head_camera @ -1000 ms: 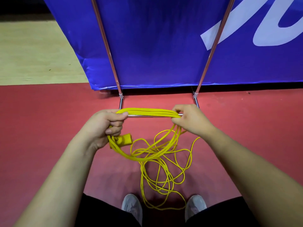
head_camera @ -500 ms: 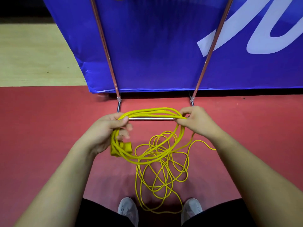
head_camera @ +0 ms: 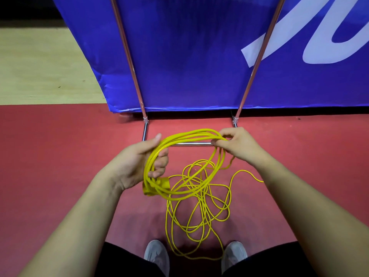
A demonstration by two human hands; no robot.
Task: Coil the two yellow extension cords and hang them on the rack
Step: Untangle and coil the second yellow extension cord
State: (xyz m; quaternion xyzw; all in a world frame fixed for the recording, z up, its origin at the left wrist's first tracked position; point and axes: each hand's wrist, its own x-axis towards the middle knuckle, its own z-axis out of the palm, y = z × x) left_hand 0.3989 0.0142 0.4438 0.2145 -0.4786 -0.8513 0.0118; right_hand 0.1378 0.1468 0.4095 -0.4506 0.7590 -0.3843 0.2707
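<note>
The left hand (head_camera: 137,162) has lifted its thumb, fingers still hooked through the yellow extension cord (head_camera: 185,134). The right hand (head_camera: 239,146) pinches a new loop across, so coiling continues.

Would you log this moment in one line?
phase: coiling | left hand: grips coil | right hand: pinches coil | slack: on floor

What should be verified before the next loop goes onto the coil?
1. Left hand grips the coil: ok, fingers curled round the loops.
2. Right hand pinches the coil's far side: ok.
3. Plug end hangs with the coil below the left hand: ok.
4. Loose cord on the floor free of knots: cannot tell, its loops overlap.
5. Loose cord clear of the shoes: cannot tell, strands run close between them.
6. Coiling finished: not ok, much cord lies uncoiled.
</note>
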